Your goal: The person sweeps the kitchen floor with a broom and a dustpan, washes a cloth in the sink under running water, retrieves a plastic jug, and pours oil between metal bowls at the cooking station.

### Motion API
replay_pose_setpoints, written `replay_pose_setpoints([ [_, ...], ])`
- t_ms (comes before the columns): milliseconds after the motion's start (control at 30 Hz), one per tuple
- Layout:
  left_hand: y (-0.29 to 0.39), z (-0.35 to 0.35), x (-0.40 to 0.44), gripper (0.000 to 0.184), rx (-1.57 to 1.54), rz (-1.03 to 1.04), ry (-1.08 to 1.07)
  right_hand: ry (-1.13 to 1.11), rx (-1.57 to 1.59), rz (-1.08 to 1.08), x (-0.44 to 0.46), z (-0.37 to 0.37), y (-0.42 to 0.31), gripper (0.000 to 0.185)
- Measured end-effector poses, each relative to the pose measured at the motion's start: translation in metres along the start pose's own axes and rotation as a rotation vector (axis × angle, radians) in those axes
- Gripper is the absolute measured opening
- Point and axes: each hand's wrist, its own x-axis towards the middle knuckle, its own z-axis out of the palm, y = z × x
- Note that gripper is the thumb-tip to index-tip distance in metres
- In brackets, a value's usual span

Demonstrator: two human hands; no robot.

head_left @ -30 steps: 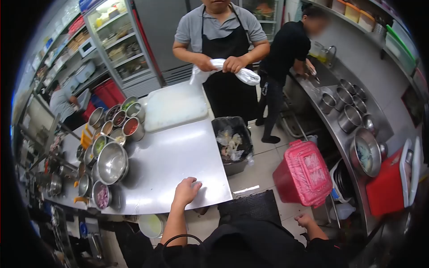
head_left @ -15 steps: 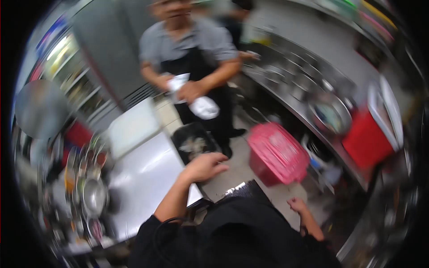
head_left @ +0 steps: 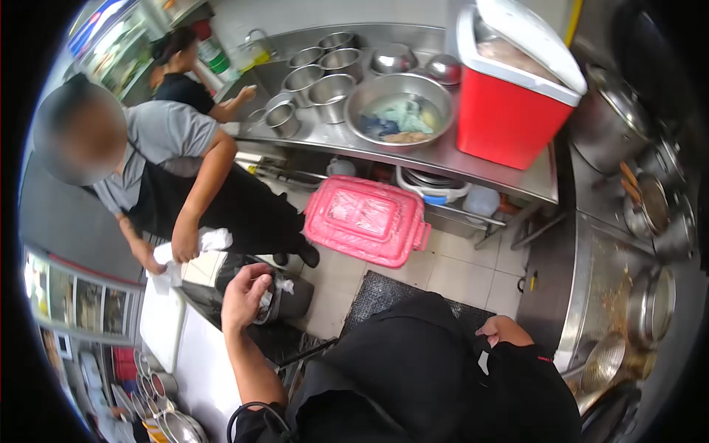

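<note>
My left hand [head_left: 244, 297] is loosely closed, fingers curled and nothing visible in them. It hovers over the near side of a dark bin [head_left: 297, 297] containing crumpled white scraps. Close to my body, my right hand [head_left: 504, 331] has its fingers curled in, with no object showing; part of it is hidden. Beyond both hands, a pink lidded tub [head_left: 362, 220] stands on the tiled floor. At the left, a co-worker in a grey shirt and dark apron [head_left: 166, 184] grips a white cloth [head_left: 214, 240] with both hands.
A steel counter [head_left: 325, 134] holds several pots, a basin of cloths in water [head_left: 402, 111] and a red cooler [head_left: 506, 111]. At right stands a cooking station with a skimmer [head_left: 604, 362]. A white board [head_left: 161, 325] lies left. Another person [head_left: 188, 81] is behind; a black mat [head_left: 388, 295] is underfoot.
My view has swung right, bringing the cooking station in. The co-worker and the tub now appear further left. My left hand has gone from outstretched fingers to curled ones.
</note>
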Motion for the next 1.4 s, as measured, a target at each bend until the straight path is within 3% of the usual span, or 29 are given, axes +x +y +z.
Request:
replay_pose_setpoints([
  [67,-0.003,0.007,-0.004,0.028,0.095,-0.061,-0.039,0.148,0.193,-0.12,0.043,-0.015,-0.013,0.048],
  [100,-0.007,0.011,-0.006,0.03,0.111,-0.193,-0.088,0.216,0.308,-0.176,0.062,-0.013,-0.018,0.047],
  [233,-0.073,0.036,-0.022,0.035,0.081,-0.222,-0.129,0.365,0.137,-0.303,-0.027,-0.058,-0.116,0.045],
  [267,-0.079,0.045,-0.027,0.037,0.146,-0.306,-0.135,0.514,-0.185,-0.503,0.003,-0.08,-0.135,0.043],
  [400,-0.101,0.07,-0.063,0.041,0.316,-0.458,-0.184,0.465,0.007,-0.642,-0.05,-0.113,-0.199,0.039],
  [533,-0.123,0.084,-0.104,0.041,0.125,-0.581,-0.065,0.428,-0.146,-0.642,-0.067,-0.134,-0.247,0.039],
  [667,-0.106,0.092,-0.128,0.04,0.259,-0.734,0.137,0.411,-0.32,-0.643,-0.085,-0.151,-0.28,0.039],
  [800,-0.096,0.127,-0.132,0.039,0.258,-0.83,0.152,0.369,-0.437,-0.641,-0.062,-0.188,-0.304,0.037],
  [900,-0.117,0.176,-0.134,0.038,-0.031,-0.92,0.237,0.306,-0.396,-0.74,-0.071,-0.215,-0.303,0.037],
  [967,-0.126,0.218,-0.138,0.036,-0.328,-1.002,0.381,0.294,-0.42,-0.687,-0.078,-0.229,-0.304,0.037],
  [1100,-0.137,0.302,-0.191,0.039,-0.341,-1.214,0.264,0.281,-0.543,-0.517,-0.031,-0.265,-0.294,0.04],
  [1133,-0.079,0.292,-0.176,0.039,-0.341,-1.34,0.227,0.276,-0.586,-0.49,-0.015,-0.274,-0.292,0.04],
  [1200,-0.071,0.325,-0.213,0.039,-0.516,-1.47,0.289,0.195,-0.552,-0.558,0.002,-0.285,-0.289,0.043],
  [1233,-0.184,0.399,-0.292,0.046,0.04,-1.291,-0.24,0.198,-0.54,-0.563,0.003,-0.286,-0.29,0.042],
  [1267,-0.131,0.384,-0.279,0.049,-0.411,-1.59,-0.057,0.177,-0.533,-0.522,0.004,-0.291,-0.292,0.042],
  [1300,-0.129,0.398,-0.297,0.045,-0.389,-1.594,0.008,0.215,-0.533,-0.501,0.002,-0.293,-0.293,0.043],
  [1333,-0.106,0.394,-0.291,0.043,-0.534,-1.735,0.07,0.231,-0.564,-0.476,-0.001,-0.297,-0.295,0.044],
  [1367,-0.117,0.4,-0.296,0.043,-0.597,-1.703,0.003,0.262,-0.561,-0.431,-0.001,-0.295,-0.3,0.043],
  [1400,-0.128,0.408,-0.297,0.046,-0.622,-1.706,0.071,0.265,-0.57,-0.443,-0.003,-0.295,-0.305,0.043],
])
